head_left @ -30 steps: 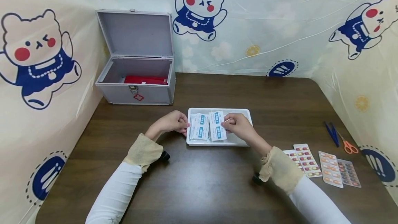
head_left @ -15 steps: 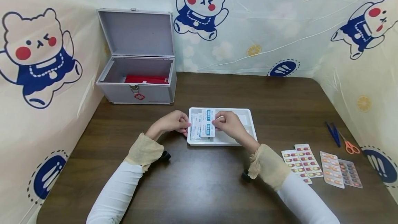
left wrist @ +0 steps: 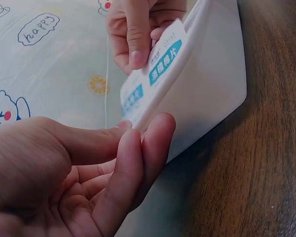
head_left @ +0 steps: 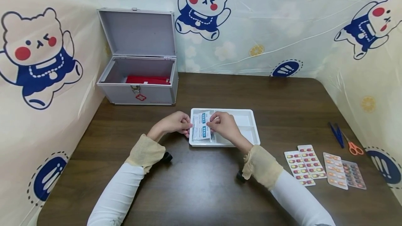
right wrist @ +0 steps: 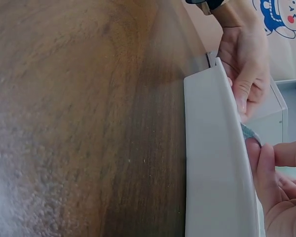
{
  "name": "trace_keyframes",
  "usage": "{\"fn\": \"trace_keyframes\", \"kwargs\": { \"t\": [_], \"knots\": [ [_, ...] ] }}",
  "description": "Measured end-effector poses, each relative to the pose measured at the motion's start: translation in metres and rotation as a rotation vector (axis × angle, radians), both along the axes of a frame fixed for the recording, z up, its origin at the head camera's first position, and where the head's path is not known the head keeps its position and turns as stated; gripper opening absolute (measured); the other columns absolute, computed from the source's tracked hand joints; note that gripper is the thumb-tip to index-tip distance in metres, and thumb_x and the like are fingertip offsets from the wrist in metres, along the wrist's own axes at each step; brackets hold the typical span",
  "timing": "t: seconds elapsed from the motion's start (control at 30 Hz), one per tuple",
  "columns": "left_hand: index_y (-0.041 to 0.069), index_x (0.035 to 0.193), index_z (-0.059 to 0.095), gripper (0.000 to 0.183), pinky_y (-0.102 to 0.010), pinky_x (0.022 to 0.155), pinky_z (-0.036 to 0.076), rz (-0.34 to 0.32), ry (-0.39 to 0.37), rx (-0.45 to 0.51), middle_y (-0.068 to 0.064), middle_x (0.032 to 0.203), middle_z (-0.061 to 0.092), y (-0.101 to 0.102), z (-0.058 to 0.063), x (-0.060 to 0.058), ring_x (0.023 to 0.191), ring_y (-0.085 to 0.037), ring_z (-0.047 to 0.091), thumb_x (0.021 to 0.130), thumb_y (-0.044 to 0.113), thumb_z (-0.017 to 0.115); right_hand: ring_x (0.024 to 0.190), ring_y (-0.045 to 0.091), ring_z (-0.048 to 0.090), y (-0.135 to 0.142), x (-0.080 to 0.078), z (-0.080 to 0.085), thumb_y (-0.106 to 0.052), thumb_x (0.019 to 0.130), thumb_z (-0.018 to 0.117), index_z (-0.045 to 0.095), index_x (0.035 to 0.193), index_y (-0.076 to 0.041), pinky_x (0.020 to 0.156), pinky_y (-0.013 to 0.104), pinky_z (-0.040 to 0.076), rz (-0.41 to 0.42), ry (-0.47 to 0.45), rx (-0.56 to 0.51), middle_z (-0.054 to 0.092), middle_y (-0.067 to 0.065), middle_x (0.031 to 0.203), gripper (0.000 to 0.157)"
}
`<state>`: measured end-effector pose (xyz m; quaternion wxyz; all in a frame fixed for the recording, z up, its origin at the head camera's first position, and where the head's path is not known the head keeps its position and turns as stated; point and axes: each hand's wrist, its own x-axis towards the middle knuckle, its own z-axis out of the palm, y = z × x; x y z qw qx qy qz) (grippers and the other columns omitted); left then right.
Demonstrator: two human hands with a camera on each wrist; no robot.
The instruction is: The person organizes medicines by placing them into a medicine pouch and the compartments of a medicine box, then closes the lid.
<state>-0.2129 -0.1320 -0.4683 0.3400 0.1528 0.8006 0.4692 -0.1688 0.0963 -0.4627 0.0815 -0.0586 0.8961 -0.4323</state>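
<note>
A white divided tray [head_left: 246, 118] sits on the table in the head view. My left hand [head_left: 175, 123] pinches its left rim between thumb and fingers, as the left wrist view shows at the tray wall [left wrist: 207, 94]. Between thumb and fingers, my right hand [head_left: 226, 127] holds the right edge of alcohol prep pad packets [head_left: 202, 126], white with blue print. They lie low over the tray's left compartment, overlapping other packets there. In the right wrist view, the fingers [right wrist: 269, 173] of my right hand show just past the tray's rim, with only a packet corner visible.
An open silver first-aid case [head_left: 138, 95] stands at the back left with a red pouch [head_left: 147, 80] inside. Pill blister packs [head_left: 311, 161] lie at the right, near blue tweezers [head_left: 336, 135] and orange-handled scissors [head_left: 355, 148]. Printed curtains surround the table.
My right hand has moved left with the packets, from the tray's middle to its left compartment, uncovering the right compartments. The left hand has stayed at the rim.
</note>
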Motion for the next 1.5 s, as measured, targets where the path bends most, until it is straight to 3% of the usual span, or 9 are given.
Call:
{"fn": "trace_keyframes", "kwargs": {
  "t": [0.23,0.43,0.6,0.93,1.1,1.23,1.4,1.5],
  "knots": [
    [-0.009,0.103,0.059,0.016,-0.022,0.064,0.058,-0.02,0.003,-0.004,-0.006,0.077,0.068,0.006,0.0,-0.001,0.061,-0.009,0.065,0.098,0.006,0.061,0.063,0.01,0.067,0.007,0.003,-0.001,-0.018,0.091,0.074,0.069,0.089,-0.006,0.059,0.023,0.042,0.021,0.034,-0.03,0.075,0.005,0.072,0.013],
    [-0.008,0.102,0.059,0.015,-0.022,0.064,0.058,-0.023,0.002,0.006,-0.008,0.078,0.068,0.006,-0.002,-0.002,0.062,-0.01,0.066,0.098,0.006,0.061,0.081,0.014,0.067,0.024,0.011,0.006,-0.012,0.092,0.07,0.075,0.095,-0.006,0.075,0.028,0.057,0.086,0.147,-0.01,0.074,0.004,0.089,0.008],
    [-0.007,0.101,0.059,0.013,-0.023,0.065,0.059,-0.014,0.02,-0.005,-0.009,0.078,0.067,0.001,-0.002,-0.002,0.063,-0.012,0.067,0.098,0.005,0.06,0.092,0.02,0.068,0.051,0.022,0.018,-0.008,0.091,0.07,0.073,0.097,-0.005,0.08,0.036,0.061,0.113,0.222,0.036,0.072,0.006,0.097,0.008],
    [-0.007,0.101,0.059,0.014,-0.022,0.066,0.058,-0.025,0.024,-0.02,-0.009,0.08,0.068,0.0,-0.001,-0.002,0.065,-0.012,0.066,0.098,0.007,0.06,0.093,0.029,0.07,0.16,0.052,0.023,-0.007,0.092,0.069,0.07,0.105,-0.004,0.079,0.044,0.059,0.024,0.272,0.161,0.073,0.012,0.104,0.013],
    [-0.008,0.102,0.058,0.015,-0.022,0.066,0.059,-0.044,0.03,-0.014,-0.009,0.08,0.069,0.001,-0.003,-0.003,0.066,-0.011,0.066,0.099,0.006,0.06,0.097,0.037,0.07,0.23,0.061,0.026,-0.009,0.094,0.067,0.069,0.109,-0.001,0.083,0.053,0.056,-0.094,0.273,0.275,0.073,0.018,0.104,0.017],
    [-0.009,0.102,0.058,0.015,-0.021,0.066,0.058,-0.038,0.027,-0.009,-0.009,0.08,0.069,-0.003,-0.004,-0.002,0.066,-0.012,0.066,0.099,0.006,0.059,0.093,0.041,0.068,0.283,0.061,0.024,-0.014,0.094,0.066,0.066,0.111,0.0,0.078,0.048,0.051,-0.207,0.254,0.394,0.072,0.023,0.103,0.022],
    [-0.009,0.102,0.057,0.015,-0.022,0.066,0.058,-0.036,0.011,-0.005,-0.009,0.081,0.069,-0.005,-0.005,-0.001,0.067,-0.012,0.067,0.099,0.006,0.059,0.091,0.045,0.063,0.345,0.061,0.016,-0.014,0.094,0.065,0.057,0.115,0.01,0.071,0.048,0.05,-0.324,0.14,0.499,0.064,0.034,0.106,0.032],
    [-0.008,0.102,0.058,0.015,-0.023,0.067,0.059,-0.038,0.015,0.001,-0.01,0.082,0.069,-0.003,-0.003,-0.001,0.067,-0.012,0.067,0.099,0.006,0.059,0.077,0.041,0.061,0.376,0.063,0.014,-0.017,0.094,0.064,0.05,0.12,0.016,0.059,0.045,0.051,-0.345,0.023,0.524,0.058,0.039,0.11,0.044]
  ]
}}
